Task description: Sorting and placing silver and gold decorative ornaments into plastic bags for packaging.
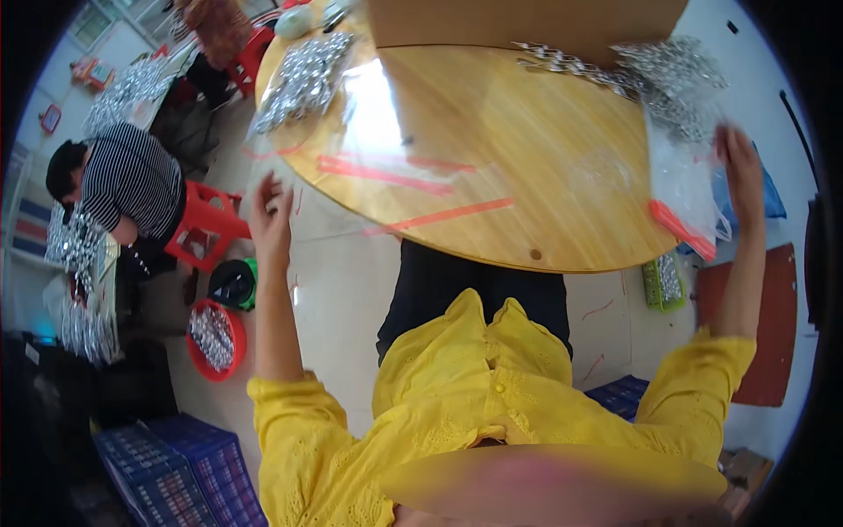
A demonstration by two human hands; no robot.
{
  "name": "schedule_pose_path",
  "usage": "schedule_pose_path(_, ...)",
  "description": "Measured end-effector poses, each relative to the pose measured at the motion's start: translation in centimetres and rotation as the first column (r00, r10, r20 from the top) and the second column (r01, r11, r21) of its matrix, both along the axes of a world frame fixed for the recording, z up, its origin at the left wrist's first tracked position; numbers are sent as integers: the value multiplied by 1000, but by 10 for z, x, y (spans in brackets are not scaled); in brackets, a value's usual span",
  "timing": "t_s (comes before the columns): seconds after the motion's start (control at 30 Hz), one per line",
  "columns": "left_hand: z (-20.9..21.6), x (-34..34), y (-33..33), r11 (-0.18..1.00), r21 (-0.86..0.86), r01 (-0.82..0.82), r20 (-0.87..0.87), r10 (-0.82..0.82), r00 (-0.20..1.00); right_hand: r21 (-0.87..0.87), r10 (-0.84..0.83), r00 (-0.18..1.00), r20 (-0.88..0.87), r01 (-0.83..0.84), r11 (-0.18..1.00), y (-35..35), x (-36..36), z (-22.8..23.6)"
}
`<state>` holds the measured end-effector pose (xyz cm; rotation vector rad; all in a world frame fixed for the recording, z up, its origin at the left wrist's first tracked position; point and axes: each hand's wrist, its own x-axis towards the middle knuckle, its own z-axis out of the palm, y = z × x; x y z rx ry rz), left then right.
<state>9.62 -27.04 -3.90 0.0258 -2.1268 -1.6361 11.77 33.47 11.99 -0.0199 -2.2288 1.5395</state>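
Fingers bent, the right hand [742, 167] is just beside a clear bag [672, 171]; I can't tell if it pinches it. From that hand the bag lies at nine o'clock, its long way running twelve to six, with shiny silver pieces [672, 75] at the twelve end and a red strip [683, 230] at the six end. The left hand [271, 215], loose and holding nothing, is well apart from it. Around the middle of the round wooden table [527, 140], a brown box [527, 22] stands at twelve, a person in stripes [136, 180] sits at nine, and a red tub [240, 344] is at eight.
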Motion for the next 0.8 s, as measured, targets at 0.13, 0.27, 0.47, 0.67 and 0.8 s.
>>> schedule_pose_path(0.13,0,-60,-57,952,-230,-203,-18,204,979,-79,432,900,60,-428,901,25,106,-32)
schedule_pose_path(0.27,3,-89,-88,514,-795,-321,-216,254,943,-377,332,842,426,-169,911,57,180,-89)
schedule_pose_path(0.47,1,-120,-90,391,-885,-254,-45,470,882,626,-585,385,714,23,780,105,249,-154)
schedule_pose_path(0.67,-11,-140,-99,928,-338,-157,451,307,838,157,-425,641,639,433,888,164,271,-170)
schedule_pose_path(0.8,-3,-148,-91,947,-169,-271,284,311,907,892,-816,479,323,135,432,117,219,-122)
